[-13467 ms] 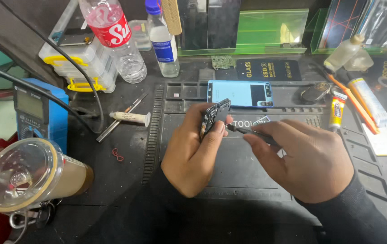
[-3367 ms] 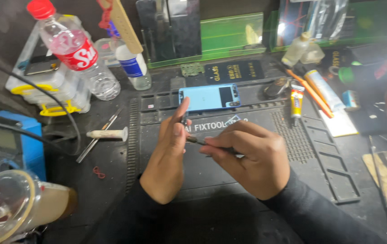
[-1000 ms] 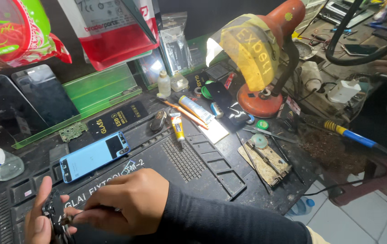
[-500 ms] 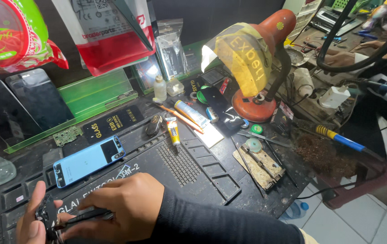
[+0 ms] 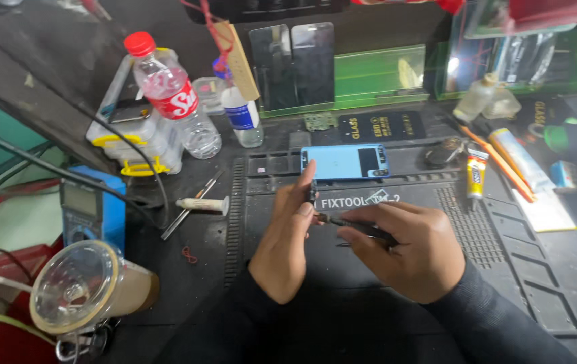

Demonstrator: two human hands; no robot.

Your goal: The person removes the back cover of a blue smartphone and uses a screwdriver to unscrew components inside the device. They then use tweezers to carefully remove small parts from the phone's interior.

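Head view: left hand [image 5: 285,246] hides part.

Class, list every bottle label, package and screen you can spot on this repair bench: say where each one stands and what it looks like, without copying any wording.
Clear bottle, back left: red cap, red label band.
Small bottle, beside it: white, blue label.
Multimeter, far left: blue case, grey screen.
Phone part, on the mat above the left hand and right hand: light blue rectangle.
Dark flat package, behind it: black rectangle, pale print.
Glue tube, right: small, yellow and red label.
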